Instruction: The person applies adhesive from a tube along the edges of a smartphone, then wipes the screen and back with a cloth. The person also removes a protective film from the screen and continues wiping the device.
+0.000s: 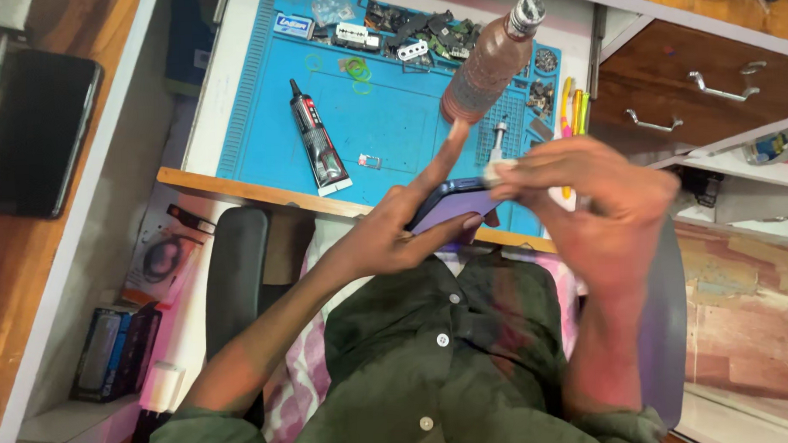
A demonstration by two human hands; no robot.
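Note:
My left hand (pixel 403 225) grips a purple phone (pixel 450 206) from below, its index finger stretched up past the phone's top edge. My right hand (pixel 599 210) is closed over the phone's right end, its fingertips pinching a small white piece (pixel 499 168) against the phone's edge. Both hands hover over my lap in front of the blue work mat (pixel 390 117).
On the mat lie a black glue tube (pixel 317 141), a brownish plastic bottle (pixel 486 63), green rubber bands (pixel 357 71), a small metal tray part (pixel 370 161) and several loose phone parts (pixel 422 33). Wooden drawers (pixel 695 89) stand at right, a black tablet (pixel 28 129) at left.

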